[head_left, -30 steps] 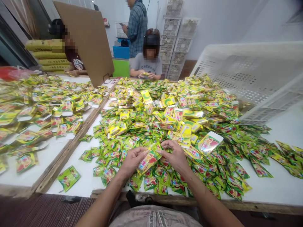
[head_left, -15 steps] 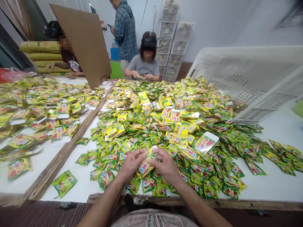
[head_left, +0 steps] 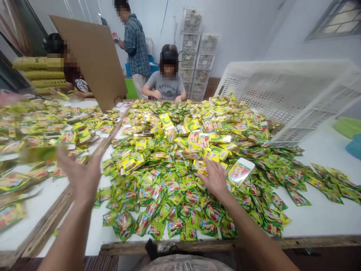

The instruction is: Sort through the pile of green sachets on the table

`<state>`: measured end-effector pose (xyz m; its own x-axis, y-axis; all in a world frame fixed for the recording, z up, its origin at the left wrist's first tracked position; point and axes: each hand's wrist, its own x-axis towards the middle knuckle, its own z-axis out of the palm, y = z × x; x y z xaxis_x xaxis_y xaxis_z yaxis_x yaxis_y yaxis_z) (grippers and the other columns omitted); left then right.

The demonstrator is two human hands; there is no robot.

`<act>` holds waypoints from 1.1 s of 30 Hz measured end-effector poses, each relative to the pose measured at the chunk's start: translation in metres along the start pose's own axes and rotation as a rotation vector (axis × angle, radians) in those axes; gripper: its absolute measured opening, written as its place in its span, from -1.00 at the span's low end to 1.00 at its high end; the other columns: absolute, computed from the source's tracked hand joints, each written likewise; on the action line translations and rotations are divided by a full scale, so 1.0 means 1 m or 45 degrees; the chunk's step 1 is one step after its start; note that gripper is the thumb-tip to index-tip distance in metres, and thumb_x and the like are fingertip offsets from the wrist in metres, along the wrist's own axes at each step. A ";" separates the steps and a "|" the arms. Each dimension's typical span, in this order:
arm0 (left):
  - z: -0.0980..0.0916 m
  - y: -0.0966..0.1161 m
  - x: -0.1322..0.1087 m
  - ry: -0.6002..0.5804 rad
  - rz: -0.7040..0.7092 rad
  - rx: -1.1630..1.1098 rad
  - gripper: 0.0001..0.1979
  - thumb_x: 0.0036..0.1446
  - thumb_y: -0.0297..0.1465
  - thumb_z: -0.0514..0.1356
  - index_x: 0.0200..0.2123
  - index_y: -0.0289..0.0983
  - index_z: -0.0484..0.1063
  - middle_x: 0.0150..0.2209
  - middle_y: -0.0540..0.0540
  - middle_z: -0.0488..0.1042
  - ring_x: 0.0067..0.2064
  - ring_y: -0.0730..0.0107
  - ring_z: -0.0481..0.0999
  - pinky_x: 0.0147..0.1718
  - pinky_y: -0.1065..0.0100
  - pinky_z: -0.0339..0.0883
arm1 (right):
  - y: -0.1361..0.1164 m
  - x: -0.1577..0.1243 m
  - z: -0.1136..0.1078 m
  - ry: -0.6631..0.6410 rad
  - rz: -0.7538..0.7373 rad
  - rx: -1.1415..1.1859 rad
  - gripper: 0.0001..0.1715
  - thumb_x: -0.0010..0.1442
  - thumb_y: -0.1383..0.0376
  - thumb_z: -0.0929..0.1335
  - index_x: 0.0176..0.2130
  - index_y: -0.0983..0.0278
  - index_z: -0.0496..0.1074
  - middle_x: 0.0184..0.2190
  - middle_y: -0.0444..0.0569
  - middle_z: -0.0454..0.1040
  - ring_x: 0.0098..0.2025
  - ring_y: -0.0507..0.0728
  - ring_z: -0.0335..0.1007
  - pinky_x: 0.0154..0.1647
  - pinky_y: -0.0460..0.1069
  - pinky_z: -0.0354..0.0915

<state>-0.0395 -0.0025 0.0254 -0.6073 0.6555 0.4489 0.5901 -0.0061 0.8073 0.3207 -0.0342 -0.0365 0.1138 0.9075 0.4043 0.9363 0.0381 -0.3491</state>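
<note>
My left hand [head_left: 80,175] is over the wooden divider at the left, blurred by motion, with thumb and fingers spread. Just beyond its fingertips is a blurred yellow box [head_left: 39,153], apparently apart from the hand. My right hand [head_left: 216,178] reaches into the middle of the pile, its index finger and thumb apart around the end of a small yellow carton [head_left: 199,165]. Whether the fingertips touch the carton is unclear. Below and around lie many green sachets [head_left: 172,188] with red fruit prints. A carton with a white flap [head_left: 241,171] rests right of my right hand.
A wooden strip [head_left: 60,203] divides the white table; yellow cartons [head_left: 67,137] cover its left side. A white perforated crate [head_left: 282,90] tilts at the right. A cardboard sheet [head_left: 93,60] stands at the back left. Several people [head_left: 170,81] are behind the table.
The hands, together on a carton over the pile before, have parted. My left hand has swung left and the carton has left its fingers; my right hand has moved forward and right to other cartons.
</note>
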 end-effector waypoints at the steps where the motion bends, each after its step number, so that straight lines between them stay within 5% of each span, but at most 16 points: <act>1: 0.008 0.005 -0.012 -0.103 -0.003 0.048 -0.21 -0.08 -0.13 0.24 0.17 -0.27 0.04 0.13 -0.22 0.24 0.06 0.06 0.29 -0.04 0.11 0.23 | 0.004 0.001 0.006 -0.047 -0.056 -0.049 -0.62 0.07 0.29 0.33 -0.07 0.28 0.38 -0.10 0.10 0.46 -0.02 0.33 0.26 -0.08 0.18 0.04; 4: 0.037 0.021 -0.060 -0.777 0.044 0.104 -0.67 0.07 -0.18 0.10 -0.22 -0.30 0.44 -0.27 -0.13 0.51 -0.27 0.25 0.48 -0.26 0.26 0.32 | 0.007 -0.005 0.016 -0.114 -0.155 -0.016 -0.75 0.14 0.37 0.25 -0.19 0.24 0.45 -0.24 0.02 0.53 -0.17 0.23 0.37 -0.10 0.14 0.06; 7: 0.055 0.028 -0.101 -1.194 0.245 0.200 -0.68 0.12 -0.17 0.04 -0.46 -0.26 0.44 -0.52 -0.04 0.47 -0.46 0.34 0.43 -0.42 0.36 0.24 | 0.001 -0.015 0.013 -0.080 -0.083 0.212 -0.70 0.19 0.25 0.19 -0.18 0.27 0.44 -0.31 0.05 0.53 -0.30 0.21 0.40 -0.24 0.06 0.17; 12: 0.070 0.028 -0.137 -1.189 0.563 0.453 -0.71 0.10 -0.17 0.10 -0.31 -0.28 0.41 -0.32 -0.15 0.46 -0.24 0.22 0.40 -0.28 0.30 0.20 | -0.020 -0.029 0.007 -0.263 0.200 0.642 -0.63 0.16 0.08 0.22 -0.14 0.26 0.33 -0.40 -0.02 0.45 -0.52 0.13 0.33 -0.54 -0.03 0.17; 16: 0.088 0.031 -0.149 -1.252 0.604 0.624 -0.70 0.02 -0.21 0.20 -0.28 -0.33 0.42 -0.18 -0.27 0.41 -0.08 0.02 0.31 -0.16 0.13 0.16 | -0.030 -0.029 0.014 -0.391 0.250 0.767 -0.71 0.13 0.07 0.25 -0.27 0.23 0.31 -0.46 -0.11 0.37 -0.55 0.07 0.22 -0.52 -0.05 0.16; 19: 0.094 0.030 -0.152 -1.242 0.580 0.465 -0.84 0.00 -0.33 0.21 -0.34 -0.29 0.40 -0.18 -0.21 0.40 -0.08 0.07 0.30 -0.18 0.17 0.17 | -0.025 -0.029 0.014 -0.399 0.315 0.860 -0.69 0.06 0.09 0.32 -0.25 0.22 0.29 -0.38 -0.13 0.37 -0.57 0.01 0.14 -0.54 -0.07 0.14; 22: 0.092 0.023 -0.152 -1.229 0.313 0.094 -0.89 0.04 -0.38 0.16 -0.33 -0.26 0.37 -0.42 -0.06 0.41 -0.32 0.28 0.37 -0.34 0.31 0.21 | -0.023 -0.030 0.005 -0.388 0.428 1.009 -0.61 -0.06 0.11 0.40 -0.26 0.22 0.26 -0.45 -0.18 0.34 -0.58 0.00 0.13 -0.57 -0.10 0.11; 26: 0.087 0.016 -0.154 -1.412 -0.155 -0.481 -0.79 -0.07 -0.30 0.25 -0.35 -0.27 0.37 -0.61 0.08 0.29 -0.53 0.43 0.30 -0.49 0.40 0.20 | -0.034 -0.030 -0.007 -0.584 0.382 1.252 -0.62 -0.04 0.11 0.40 -0.25 0.22 0.29 -0.49 -0.17 0.36 -0.50 0.05 0.25 -0.50 -0.09 0.17; 33: 0.066 0.025 -0.155 -1.561 -0.507 -0.868 -0.69 -0.16 -0.23 0.31 -0.39 -0.30 0.37 -0.61 0.11 0.24 -0.56 0.54 0.22 -0.51 0.46 0.16 | -0.052 -0.031 0.001 -0.489 0.099 0.919 -0.80 0.06 0.19 0.35 -0.28 0.23 0.37 -0.59 -0.22 0.24 -0.59 0.02 0.08 -0.56 -0.09 0.04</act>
<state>0.1047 -0.0540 -0.0493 0.3644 0.9168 -0.1632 -0.0786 0.2049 0.9756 0.2686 -0.0637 -0.0316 -0.0747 0.9936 0.0850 0.4711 0.1103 -0.8751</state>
